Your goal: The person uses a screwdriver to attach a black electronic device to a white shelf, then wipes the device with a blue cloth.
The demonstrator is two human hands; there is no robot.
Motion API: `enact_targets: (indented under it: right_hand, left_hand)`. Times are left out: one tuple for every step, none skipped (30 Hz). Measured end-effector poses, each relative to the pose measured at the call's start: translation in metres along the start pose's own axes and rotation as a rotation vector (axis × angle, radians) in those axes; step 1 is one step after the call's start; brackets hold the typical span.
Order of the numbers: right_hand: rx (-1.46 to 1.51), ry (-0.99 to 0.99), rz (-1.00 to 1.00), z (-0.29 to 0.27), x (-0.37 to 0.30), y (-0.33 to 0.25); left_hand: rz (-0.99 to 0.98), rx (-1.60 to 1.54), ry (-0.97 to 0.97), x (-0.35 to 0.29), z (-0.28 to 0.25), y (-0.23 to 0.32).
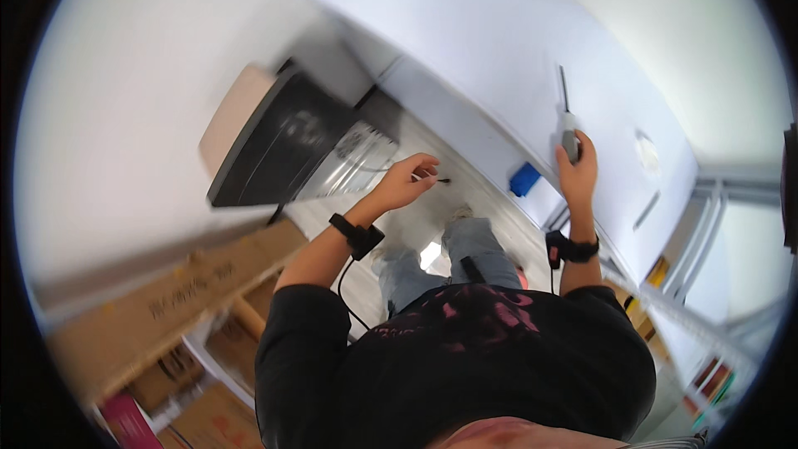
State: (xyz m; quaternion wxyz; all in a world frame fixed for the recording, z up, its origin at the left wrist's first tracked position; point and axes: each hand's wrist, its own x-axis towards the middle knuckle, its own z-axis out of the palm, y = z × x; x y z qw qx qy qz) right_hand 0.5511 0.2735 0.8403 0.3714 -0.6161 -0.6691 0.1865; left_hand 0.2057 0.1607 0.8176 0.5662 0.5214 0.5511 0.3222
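My right hand [578, 168] is closed round the grey handle of a screwdriver [569, 126], whose thin dark shaft points away from me over the white table [490, 41]. In front of my legs, off the table's near edge, my left hand [407, 183] has its fingers curled. A thin pale piece with a dark tip [444, 180] pokes out past those fingers; its kind is too small to tell. Beside the table's near edge, left of my right hand, is a small blue thing [524, 179]. Each wrist wears a black band.
To the left stands a bulky dark thing with a beige side [274, 150]. Cardboard boxes [183, 308] fill the lower left. A pale item [647, 154] and a slim grey strip [646, 209] lie on the table's right part. Metal framing [706, 224] stands at the right.
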Motion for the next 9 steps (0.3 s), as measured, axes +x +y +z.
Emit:
enact_targets:
  right_hand:
    - [0.1, -0.1, 0.036, 0.003, 0.001, -0.013]
    - [0.187, -0.198, 0.087, 0.003, 0.001, -0.03]
    - [0.27, -0.278, 0.099, 0.007, 0.004, -0.05]
    - [0.349, -0.357, 0.116, 0.012, 0.004, -0.072]
    - [0.42, -0.434, 0.133, 0.018, 0.004, -0.091]
    - [0.507, -0.505, 0.119, 0.025, 0.004, -0.103]
    - [0.592, -0.574, 0.107, 0.033, 0.004, -0.116]
    - [0.679, -0.65, 0.088, 0.043, 0.007, -0.133]
    - [0.698, -0.731, 0.082, 0.053, 0.008, -0.149]
  left_hand:
    - [0.006, 0.051, 0.029, -0.014, -0.007, 0.006]
    - [0.008, 0.1, 0.042, -0.031, -0.015, 0.008]
    - [-0.004, 0.159, 0.094, -0.048, -0.02, 0.007]
    - [0.015, 0.199, 0.134, -0.066, -0.023, 0.004]
    - [0.036, 0.237, 0.169, -0.086, -0.027, 0.001]
    - [0.06, 0.288, 0.196, -0.106, -0.028, 0.0]
    - [-0.002, 0.342, 0.212, -0.129, -0.027, -0.003]
    - [-0.076, 0.318, 0.251, -0.154, -0.027, -0.004]
    - [-0.155, 0.289, 0.29, -0.18, -0.023, -0.004]
